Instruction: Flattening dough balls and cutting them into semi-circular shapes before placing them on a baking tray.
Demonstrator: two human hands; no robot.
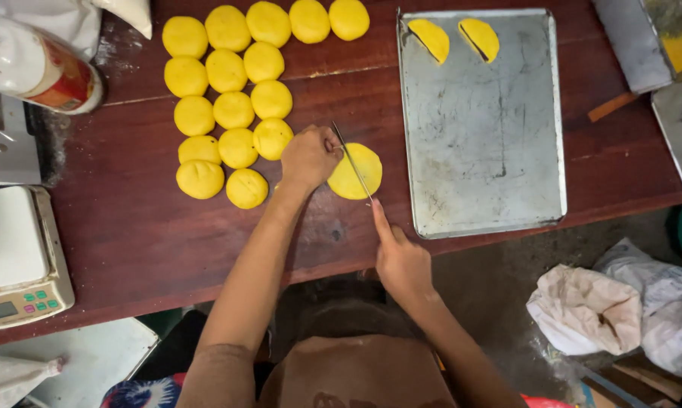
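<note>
Head view: dough disc (360, 172) beside left hand (309, 156)

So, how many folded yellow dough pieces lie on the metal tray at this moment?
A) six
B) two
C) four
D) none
B: two folded half-moon dough pieces lie side by side at the top edge of the metal tray, and the rest of the tray is bare.

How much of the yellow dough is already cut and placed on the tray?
Done: two half-round pieces lie on the metal tray. In hand: the right hand draws a knife across a flattened disc, which the left hand steadies. Left: many uncut dough balls on the table.
</note>
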